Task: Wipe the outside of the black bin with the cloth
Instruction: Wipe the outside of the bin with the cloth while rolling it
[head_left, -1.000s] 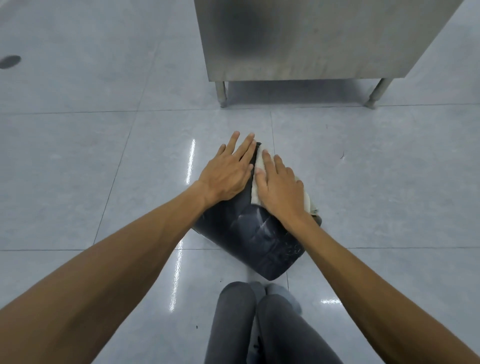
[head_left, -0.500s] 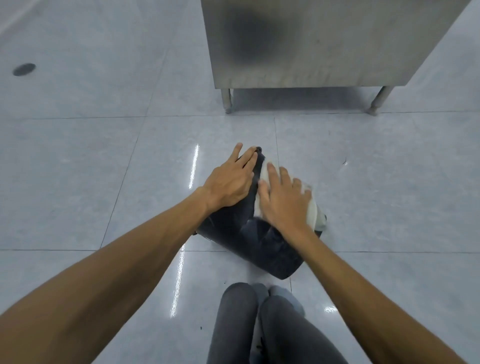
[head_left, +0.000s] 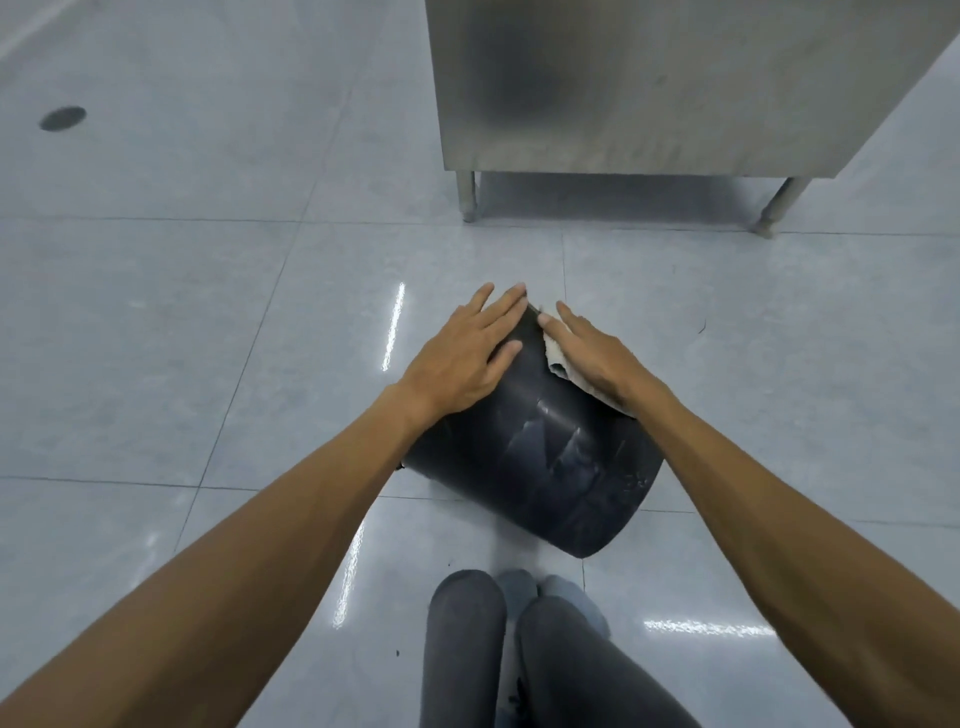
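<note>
The black bin (head_left: 540, 467) lies on its side on the tiled floor, its rounded wall facing up with pale wet streaks on it. My left hand (head_left: 462, 358) rests flat on the bin's upper left side, fingers spread and pointing away from me. My right hand (head_left: 597, 358) presses a white cloth (head_left: 558, 364) flat against the bin's upper right side. Only the cloth's edges show beside and below the palm.
A stainless steel cabinet (head_left: 675, 83) on short legs stands just beyond the bin. My knees in dark trousers (head_left: 519, 649) are right in front of the bin. A dark round floor drain (head_left: 62, 118) sits at the far left. Glossy grey tiles surround everything.
My right hand has slid the cloth up the bin's right side toward its far end. The left hand has stayed pressed on the bin.
</note>
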